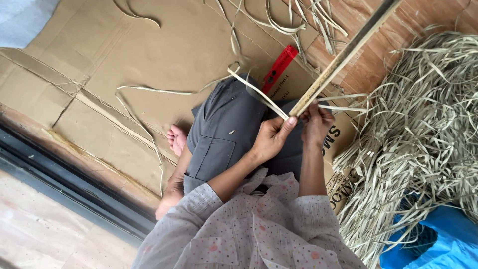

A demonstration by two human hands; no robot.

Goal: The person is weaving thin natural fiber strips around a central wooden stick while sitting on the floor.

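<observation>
At frame centre, the left hand (271, 137) pinches a thin peeled strip (259, 93) while the right hand (316, 122) closes around the bamboo stick (343, 56); the stick looks stiff and light, the strip springy, best gripped near the split

**Floor workplace for hand strip-craft, in a home-like room**

I sit cross-legged and barefoot on flattened cardboard sheets (149, 55) laid over a wood-patterned floor (423, 20). Item: a big heap of pale, flat plant strips (423, 139) at my right. Item: loose strips and offcuts (279, 22) scattered across the cardboard. Item: a blue plastic sack (448, 239) under the heap. Item: a dark sliding-door track (64, 174) at the floor's edge.
</observation>
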